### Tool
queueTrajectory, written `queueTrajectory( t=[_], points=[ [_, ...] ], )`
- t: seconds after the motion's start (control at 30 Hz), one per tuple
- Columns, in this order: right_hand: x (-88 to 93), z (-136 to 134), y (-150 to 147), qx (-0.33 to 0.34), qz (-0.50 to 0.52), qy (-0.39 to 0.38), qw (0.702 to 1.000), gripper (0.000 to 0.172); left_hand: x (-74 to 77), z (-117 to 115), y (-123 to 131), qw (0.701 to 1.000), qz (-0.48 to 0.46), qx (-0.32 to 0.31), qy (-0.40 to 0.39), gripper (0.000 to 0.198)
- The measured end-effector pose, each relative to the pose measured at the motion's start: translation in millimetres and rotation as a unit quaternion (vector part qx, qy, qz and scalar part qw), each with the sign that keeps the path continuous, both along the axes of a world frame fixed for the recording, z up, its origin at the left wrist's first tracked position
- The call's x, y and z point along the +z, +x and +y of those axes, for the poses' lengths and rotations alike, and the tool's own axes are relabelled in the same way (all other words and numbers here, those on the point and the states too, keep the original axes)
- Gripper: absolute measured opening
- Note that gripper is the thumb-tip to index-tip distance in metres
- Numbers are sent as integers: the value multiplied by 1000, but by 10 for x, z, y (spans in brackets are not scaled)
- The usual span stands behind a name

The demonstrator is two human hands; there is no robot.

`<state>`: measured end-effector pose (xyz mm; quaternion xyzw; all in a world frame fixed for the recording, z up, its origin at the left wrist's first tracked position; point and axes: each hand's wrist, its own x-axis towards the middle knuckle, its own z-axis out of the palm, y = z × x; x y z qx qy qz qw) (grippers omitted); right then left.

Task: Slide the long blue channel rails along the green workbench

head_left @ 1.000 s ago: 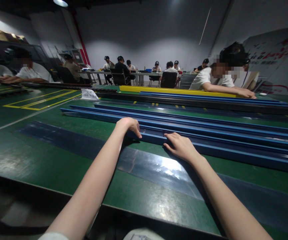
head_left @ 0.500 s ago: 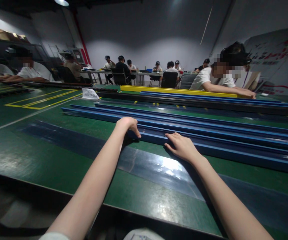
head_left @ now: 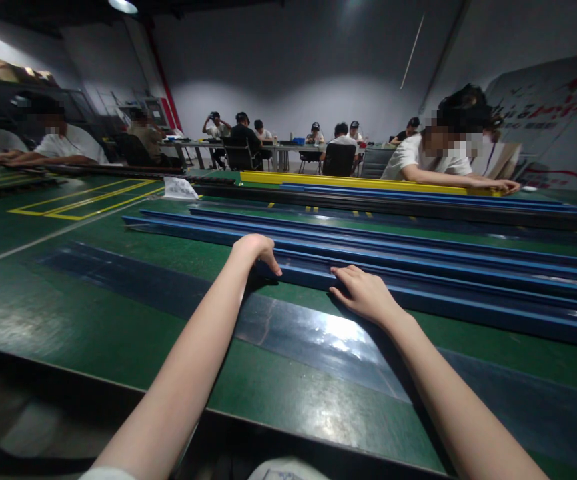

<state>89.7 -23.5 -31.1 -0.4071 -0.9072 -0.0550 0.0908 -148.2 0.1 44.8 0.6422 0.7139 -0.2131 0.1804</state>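
Observation:
Long blue channel rails lie side by side across the green table [head_left: 168, 353]. My left hand [head_left: 261, 252] is bent over the left end of the nearest blue rail [head_left: 443, 303], its thumb against the front side and its other fingers hidden. On the same rail, further right, my right hand [head_left: 363, 290] grips the near wall, fingertips over the top edge and thumb at the front. Behind it lie more blue rails [head_left: 193, 230]. A clear flat strip [head_left: 313, 333] lies on the table in front of the rails, under my forearms.
Beyond the blue rails are a black rail [head_left: 368, 203] and a yellow rail [head_left: 343, 182], with a co-worker [head_left: 428, 160] leaning over them at right. A crumpled clear bag [head_left: 180, 188] lies at back left. Other people sit at tables behind.
The co-worker's hands at the yellow rail have shifted slightly right. A seated person in the back has raised both arms to the head. My hands have not visibly moved.

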Motion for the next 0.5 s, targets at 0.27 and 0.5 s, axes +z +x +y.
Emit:
queueTrajectory(
  t=[0.27, 0.5],
  points=[
    [-4, 5, 2, -2, 0, 1, 1000, 36, -47, 31, -47, 1000, -13, 13, -1, 69],
    [-19, 8, 6, -2, 1, 6, 1000, 37, -3, -7, -4, 1000, -6, -1, 10, 63]
  ],
)
